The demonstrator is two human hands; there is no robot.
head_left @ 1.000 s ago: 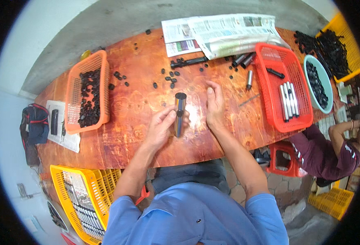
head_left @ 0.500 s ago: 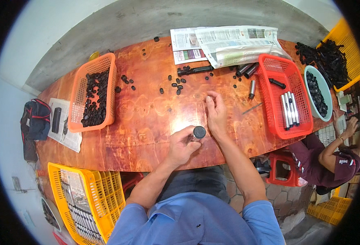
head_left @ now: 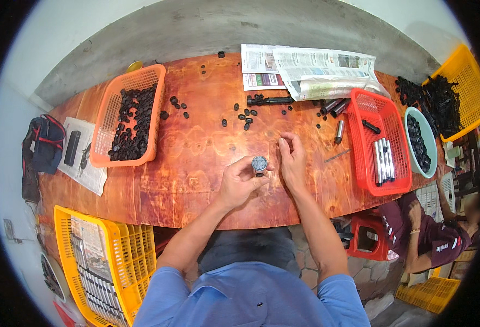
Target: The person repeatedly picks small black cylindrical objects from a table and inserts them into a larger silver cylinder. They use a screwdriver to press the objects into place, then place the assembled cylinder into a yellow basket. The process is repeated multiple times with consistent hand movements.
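Note:
My left hand (head_left: 236, 182) is closed round a dark cylinder with a round black end (head_left: 259, 163), held upright above the table near its front edge. Most of its body is hidden beneath that end and by my fingers. Just to the right, my right hand (head_left: 293, 162) hovers with fingers loosely stretched and nothing visible in it. Beyond both hands, several small black caps (head_left: 242, 116) lie scattered on the wooden table (head_left: 196, 163). A silver and black tube (head_left: 339, 132) lies farther right.
An orange basket (head_left: 156, 125) of black pieces stands at left. On the right are a red basket (head_left: 395, 185) with silver tubes, a pale blue bowl (head_left: 430, 169) and a yellow crate (head_left: 477, 103). Newspapers (head_left: 327, 68) lie at the back. A co-worker (head_left: 433, 234) sits at right.
The cylinder's round end has tilted and now shows a lighter grey face. My right hand has shifted slightly beside it. The whole view has moved a little.

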